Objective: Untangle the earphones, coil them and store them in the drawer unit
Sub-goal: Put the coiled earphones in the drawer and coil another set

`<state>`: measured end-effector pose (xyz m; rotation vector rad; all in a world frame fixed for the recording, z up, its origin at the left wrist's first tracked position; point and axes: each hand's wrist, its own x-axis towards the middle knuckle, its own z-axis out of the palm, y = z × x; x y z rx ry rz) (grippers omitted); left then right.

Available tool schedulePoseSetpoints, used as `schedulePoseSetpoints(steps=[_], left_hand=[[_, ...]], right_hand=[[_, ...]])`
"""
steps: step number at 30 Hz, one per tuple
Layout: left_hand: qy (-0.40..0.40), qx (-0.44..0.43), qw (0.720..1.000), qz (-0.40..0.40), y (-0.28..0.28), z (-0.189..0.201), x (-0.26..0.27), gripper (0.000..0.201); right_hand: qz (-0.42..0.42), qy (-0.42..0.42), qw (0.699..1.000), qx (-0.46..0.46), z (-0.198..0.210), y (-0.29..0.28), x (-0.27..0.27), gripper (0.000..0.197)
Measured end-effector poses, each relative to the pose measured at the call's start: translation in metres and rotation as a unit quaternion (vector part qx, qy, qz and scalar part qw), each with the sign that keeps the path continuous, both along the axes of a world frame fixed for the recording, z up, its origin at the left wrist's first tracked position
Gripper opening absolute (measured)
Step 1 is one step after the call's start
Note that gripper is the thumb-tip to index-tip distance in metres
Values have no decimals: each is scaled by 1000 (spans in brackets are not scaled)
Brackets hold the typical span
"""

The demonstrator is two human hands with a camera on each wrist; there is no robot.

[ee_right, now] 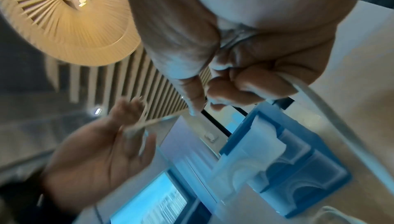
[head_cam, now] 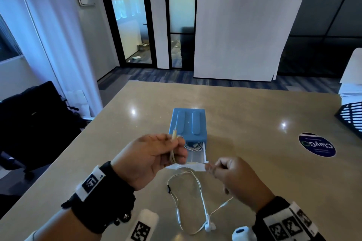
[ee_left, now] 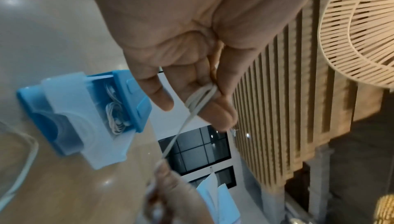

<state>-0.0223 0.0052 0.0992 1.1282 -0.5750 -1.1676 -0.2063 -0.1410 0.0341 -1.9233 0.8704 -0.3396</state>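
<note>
**Earphone cable stretched between both hands above the open drawer**

The left hand [head_cam: 154, 159] is raised over the table [head_cam: 254, 115], its fingers curled around a few loops of white earphone cable [ee_left: 199, 98], with the plug end sticking up past the fingertips toward 12 o'clock. From those loops one strand runs toward 4 o'clock to the right hand [head_cam: 238, 179], which pinches it between thumb and curled fingers. The rest of the white earphones [head_cam: 193, 201] lies slack on the table at 6 o'clock from the hands, earbuds nearest the person, a small dark clip on the left run of cable.

The blue drawer unit [head_cam: 189, 124] stands on the table at 12 o'clock from the hands. Its pale drawer [head_cam: 196, 157] is pulled out toward the person, and a coiled bundle of white earphones [ee_left: 116, 118] lies inside at the back.

A round dark sticker [head_cam: 317, 147] sits at 3 o'clock, a black slatted tray [head_cam: 350, 118] beyond it at the table's edge.
</note>
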Motion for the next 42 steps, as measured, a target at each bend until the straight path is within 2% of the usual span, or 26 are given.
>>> schedulePoseSetpoints(steps=[2,4,6,8,10,12,14,15,16,17,20,23,25,28,30,31,34,36,37,39,41,42], left_hand=[[-82,27,993,-76,2,-10,-9,17],[-199,87,968,-129,-3,-28,-19,16],[-296,135,937,-128,-11,-47,-24,17],[-314,142,935,-87,-18,-54,-24,21],[-286,120,950,-49,-23,-48,-23,23],[-212,87,973,-11,-27,-37,-23,19],[-33,72,996,36,-29,-30,-20,24],[52,71,995,44,-30,-26,-17,30],[110,70,990,45,-31,-25,-13,34],[132,66,988,43,-30,-20,-10,37],[172,12,982,76,-27,-12,2,37],[194,-53,977,67,-17,6,16,25],[142,-94,984,42,-8,18,20,23],[-53,-106,993,-11,4,22,13,20],[-196,-55,976,-79,6,11,5,14],[-239,-21,964,-115,4,2,2,14],[-302,87,934,-167,-6,-32,-1,13],[-348,142,913,-159,-15,-48,-3,15],[-336,148,919,-139,-19,-51,-5,17],[-230,133,962,-68,-27,-49,-8,19],[-39,101,994,-18,-31,-39,-7,28],[60,89,994,-3,-31,-33,-4,36]], right_hand=[[-43,-32,995,85,6,-5,2,41],[-53,-87,977,190,21,-2,5,34],[-29,-124,956,265,36,6,8,27],[13,-128,961,245,45,16,12,24],[49,-116,978,167,44,27,15,23],[81,-93,988,97,37,36,17,28],[110,-73,990,50,30,42,18,28],[120,-61,991,22,28,44,18,27],[126,-54,991,-2,25,45,17,26],[127,-51,991,-12,22,45,17,26],[107,-57,992,45,10,36,15,28],[142,-72,981,110,-4,19,5,29],[142,-91,977,127,-12,7,-1,36],[60,-135,974,169,-19,-8,-7,45],[-2,-175,955,240,-16,-12,-3,44],[-30,-190,942,273,-10,-12,1,40],[-52,-241,910,333,17,-6,14,25],[-21,-240,919,313,35,5,20,27],[1,-227,935,274,40,12,21,27],[49,-182,971,149,44,26,22,23],[91,-127,987,35,39,34,21,20],[106,-107,989,4,34,36,21,20]])
